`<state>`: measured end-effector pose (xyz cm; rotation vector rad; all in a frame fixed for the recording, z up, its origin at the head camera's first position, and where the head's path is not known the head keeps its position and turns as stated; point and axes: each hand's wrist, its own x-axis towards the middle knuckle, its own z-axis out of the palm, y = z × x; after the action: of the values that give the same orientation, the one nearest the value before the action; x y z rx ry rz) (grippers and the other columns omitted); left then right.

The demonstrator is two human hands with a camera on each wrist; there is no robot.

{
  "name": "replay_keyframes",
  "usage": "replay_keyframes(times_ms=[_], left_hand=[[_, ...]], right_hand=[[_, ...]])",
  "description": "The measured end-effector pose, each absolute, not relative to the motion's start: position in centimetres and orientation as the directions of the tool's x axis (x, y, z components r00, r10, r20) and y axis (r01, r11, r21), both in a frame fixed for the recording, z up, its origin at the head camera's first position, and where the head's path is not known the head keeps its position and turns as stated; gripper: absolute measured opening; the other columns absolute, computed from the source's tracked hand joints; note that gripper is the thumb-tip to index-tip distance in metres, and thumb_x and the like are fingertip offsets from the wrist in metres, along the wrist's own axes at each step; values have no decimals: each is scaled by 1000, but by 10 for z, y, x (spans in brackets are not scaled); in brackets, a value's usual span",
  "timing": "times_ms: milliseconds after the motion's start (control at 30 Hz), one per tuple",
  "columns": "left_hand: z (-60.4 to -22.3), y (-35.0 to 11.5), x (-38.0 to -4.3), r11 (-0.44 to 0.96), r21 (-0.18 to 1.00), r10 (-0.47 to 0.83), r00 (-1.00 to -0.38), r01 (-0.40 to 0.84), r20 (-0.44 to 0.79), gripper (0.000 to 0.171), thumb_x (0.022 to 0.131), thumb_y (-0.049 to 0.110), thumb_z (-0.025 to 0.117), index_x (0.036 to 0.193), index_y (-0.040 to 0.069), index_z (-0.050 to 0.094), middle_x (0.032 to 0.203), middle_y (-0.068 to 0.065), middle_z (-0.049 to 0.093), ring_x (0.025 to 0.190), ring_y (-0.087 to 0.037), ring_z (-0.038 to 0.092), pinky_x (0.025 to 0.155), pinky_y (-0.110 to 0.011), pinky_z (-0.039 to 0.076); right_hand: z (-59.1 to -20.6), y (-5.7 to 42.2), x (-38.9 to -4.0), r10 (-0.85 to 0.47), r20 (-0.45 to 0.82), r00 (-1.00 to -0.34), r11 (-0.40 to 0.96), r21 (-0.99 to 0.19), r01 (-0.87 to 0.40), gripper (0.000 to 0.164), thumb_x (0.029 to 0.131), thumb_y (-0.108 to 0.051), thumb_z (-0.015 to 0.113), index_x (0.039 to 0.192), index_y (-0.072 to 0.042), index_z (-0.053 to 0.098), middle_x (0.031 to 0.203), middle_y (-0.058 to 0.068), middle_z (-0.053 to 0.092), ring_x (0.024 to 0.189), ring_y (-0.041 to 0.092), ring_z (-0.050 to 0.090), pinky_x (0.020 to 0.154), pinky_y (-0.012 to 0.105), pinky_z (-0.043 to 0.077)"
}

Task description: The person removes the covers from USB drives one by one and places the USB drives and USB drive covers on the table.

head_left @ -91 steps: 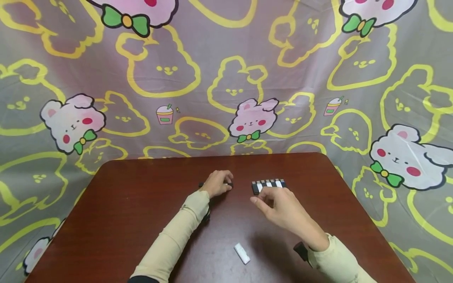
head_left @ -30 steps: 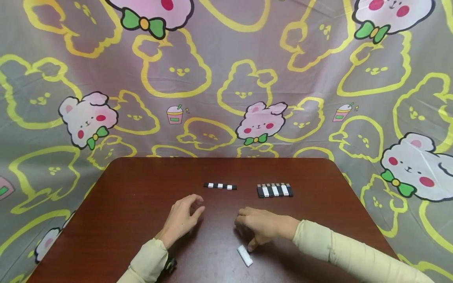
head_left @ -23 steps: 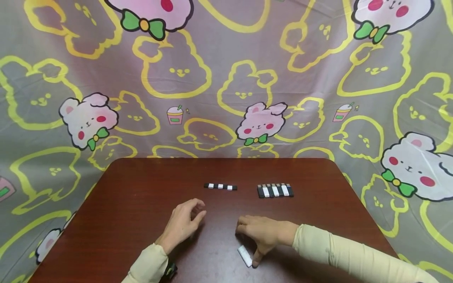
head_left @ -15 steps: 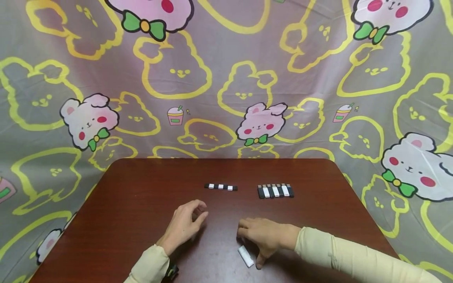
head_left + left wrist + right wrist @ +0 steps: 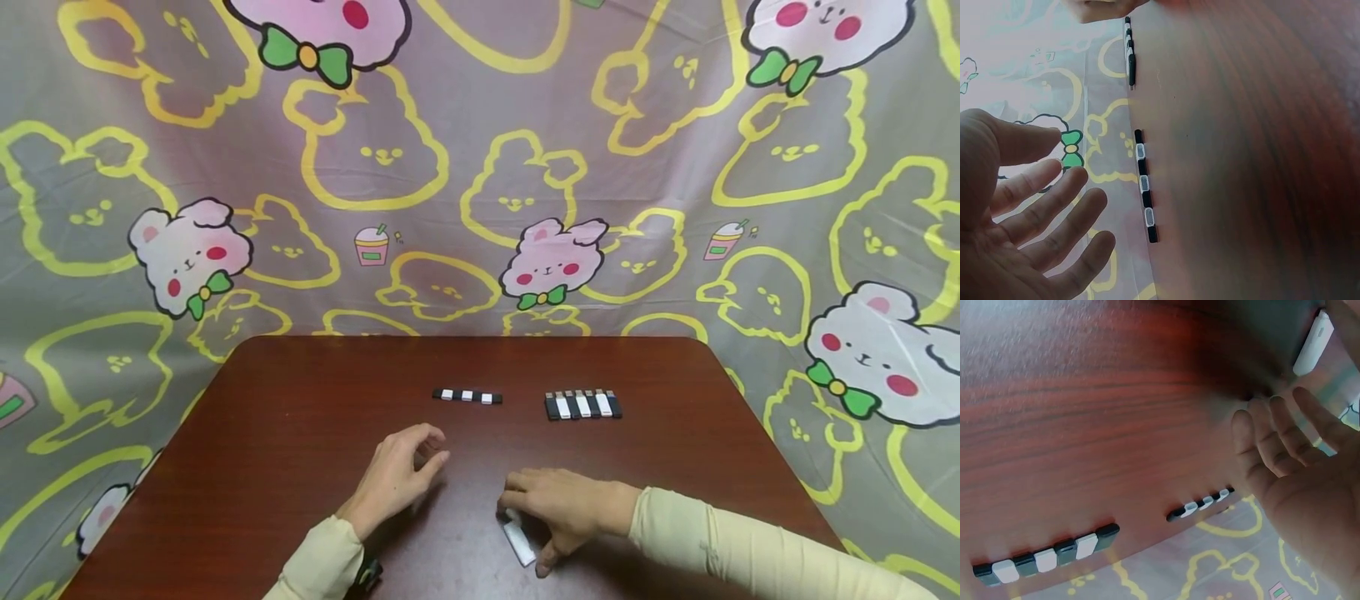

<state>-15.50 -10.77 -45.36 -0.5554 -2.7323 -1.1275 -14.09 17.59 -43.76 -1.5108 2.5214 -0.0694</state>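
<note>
A white USB stick lies slantwise on the table under my right hand. The thumb is right at its near end and the fingers arch over its far end. In the right wrist view, those fingers extend with a small gap to the stick. My left hand hovers left of it over the table, fingers loosely bent and holding nothing. Farther back lie a row of black and white USB sticks, metal plugs pointing away, and a row of small black and white caps.
The brown wooden table has rounded far corners. Behind it and at both sides hangs a grey curtain with yellow outlines and cartoon rabbits. A dark wrist device sits under the left sleeve.
My left hand has drawn back from the row of caps. My right hand has come from beside the USB row to the white stick, its fingers lately closing toward the far end.
</note>
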Motion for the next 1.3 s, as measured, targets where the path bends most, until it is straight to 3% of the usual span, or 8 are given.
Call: replay_keyframes(times_ms=[233,600,833,1167,1300], left_hand=[[-454,-109,-155,648,653,285,-920,392,269,16,88,15,79,101,12,71,91,7,72,80,-4,67,73,-32,59],[-454,-104,-156,634,651,296,-909,417,294,14,87,15,79,99,15,71,91,7,73,78,-4,67,73,-34,59],[-450,-100,-158,631,646,304,-903,430,305,14,88,16,79,99,15,72,91,9,73,79,-4,67,72,-33,58],[-437,-87,-165,623,633,319,-888,460,332,13,89,21,78,100,17,72,90,9,73,81,-10,67,72,-23,51],[-429,-78,-168,596,653,330,-884,467,331,12,90,21,77,100,17,73,90,9,75,81,-7,67,73,-30,54]], right_hand=[[-439,176,-137,-905,-98,-414,424,-122,-897,57,73,-52,87,118,-26,64,116,-11,58,100,0,54,83,18,51],[-444,177,-138,-923,-26,-383,384,-82,-920,45,84,-44,80,114,-17,60,108,-9,56,95,2,54,85,21,53],[-443,183,-147,-895,33,-445,440,-107,-892,42,87,-37,78,114,-12,58,108,-6,53,91,2,51,78,21,53],[-422,192,-173,-816,117,-565,560,-76,-825,48,89,-32,78,125,-8,58,116,-1,56,97,10,57,82,27,56],[-409,192,-180,-789,177,-589,580,-105,-808,49,88,-28,79,127,-8,57,118,0,56,98,10,57,84,27,57]])
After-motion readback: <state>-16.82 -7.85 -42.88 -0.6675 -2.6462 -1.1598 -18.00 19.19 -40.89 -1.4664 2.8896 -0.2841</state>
